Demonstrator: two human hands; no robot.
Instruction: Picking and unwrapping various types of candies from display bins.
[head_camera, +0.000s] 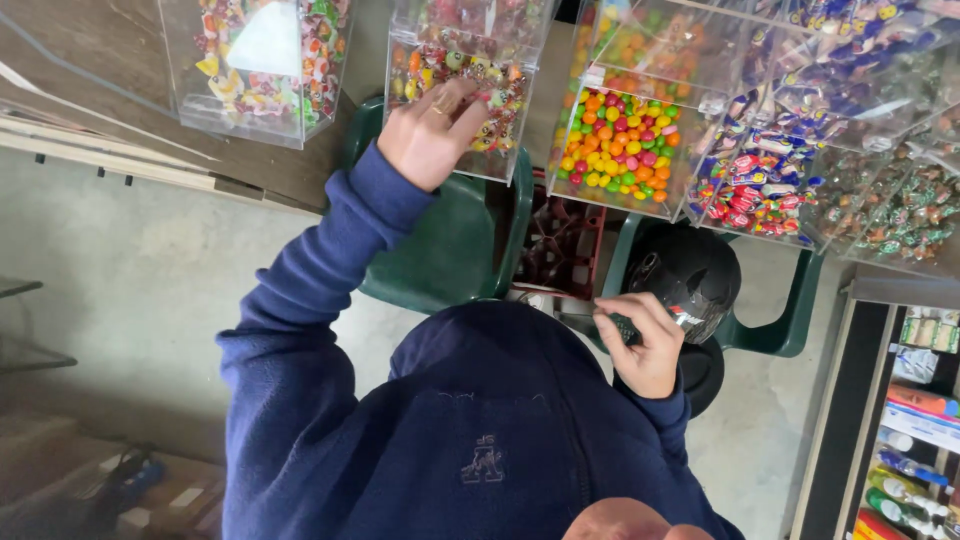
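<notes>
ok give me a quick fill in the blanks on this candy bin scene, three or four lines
1. The left hand reaches to a clear bin of wrapped ____.
2. The right hand holds a small dark object beside a shiny black ____.
3. The sleeve is dark ____.
4. Below the bins stand ____ plastic chairs.

Missing words: candies; helmet; blue; green
</notes>
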